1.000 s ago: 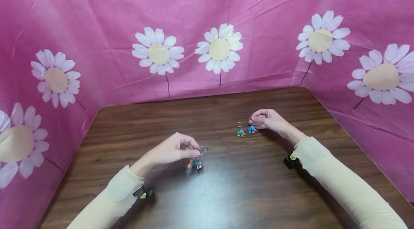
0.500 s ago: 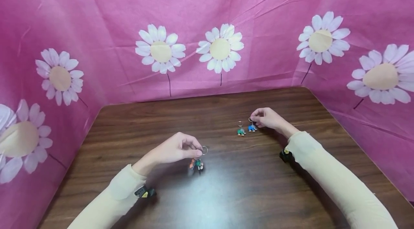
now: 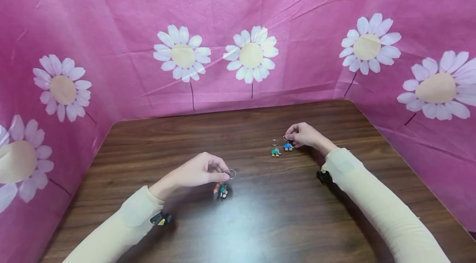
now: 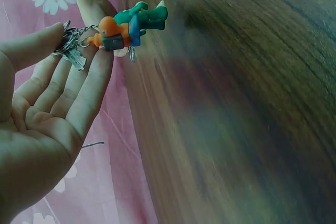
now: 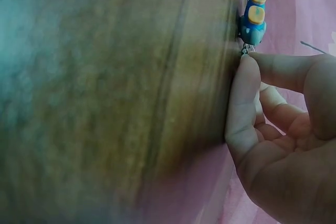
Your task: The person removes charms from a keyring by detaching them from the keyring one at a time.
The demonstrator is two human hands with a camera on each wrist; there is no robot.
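Observation:
My left hand pinches the metal rings of a bunch of keychains between thumb and fingers. From them hang small orange and green toy figures, held over the table in the head view. Farther back on the right, my right hand pinches the ring of a blue elephant keychain, which is at the tabletop. In the right wrist view, thumb and forefinger meet at a small chain beside a bluish figure with yellow soles. A green elephant keychain lies just left of the blue one, its ring pointing away.
The dark wood-grain table reaches back to a pink cloth printed with white daisies, which surrounds it on the far side and both flanks. A bright light reflection lies on the front middle of the tabletop. Black wrist cameras sit under both sleeves.
My right hand has shifted slightly left and back while at the blue elephant keychain. The figures under my left hand have swung a little; that hand stays almost in place.

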